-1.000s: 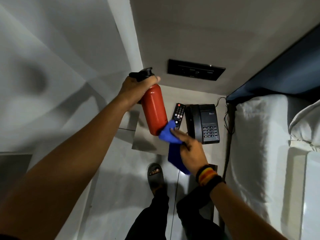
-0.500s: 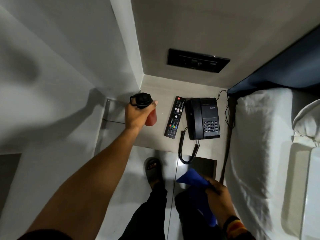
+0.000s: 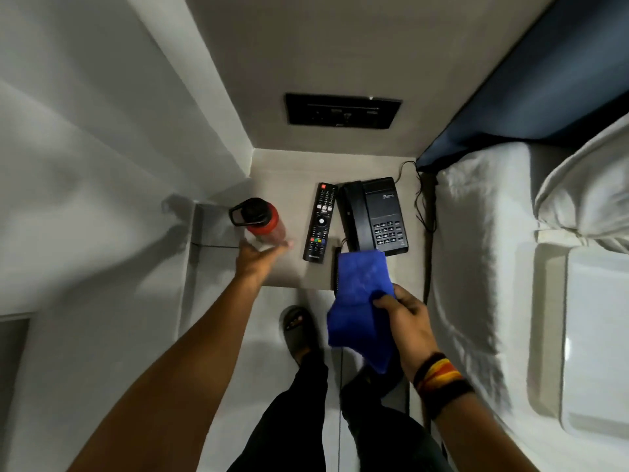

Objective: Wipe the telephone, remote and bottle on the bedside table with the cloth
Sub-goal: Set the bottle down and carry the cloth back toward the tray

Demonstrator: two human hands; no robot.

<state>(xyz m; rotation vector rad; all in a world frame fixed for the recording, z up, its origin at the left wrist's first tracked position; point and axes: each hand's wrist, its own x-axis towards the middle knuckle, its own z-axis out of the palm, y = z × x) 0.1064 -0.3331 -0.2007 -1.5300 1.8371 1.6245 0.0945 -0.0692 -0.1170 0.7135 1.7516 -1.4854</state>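
Bottle (image 3: 261, 222) is stood upright at the worktop's (image 3: 289, 172) left edge, left hand (image 3: 258, 258) fingers apart just beside it, so a tip-off is judged possible, while cloth (image 3: 360, 294) is pinched by right hand (image 3: 406, 318) over the telephone's (image 3: 372, 216) front, remote (image 3: 320, 222) alongside.

Blue cloth (image 3: 362, 284) in right hand (image 3: 406, 321), beside telephone (image 3: 372, 216).
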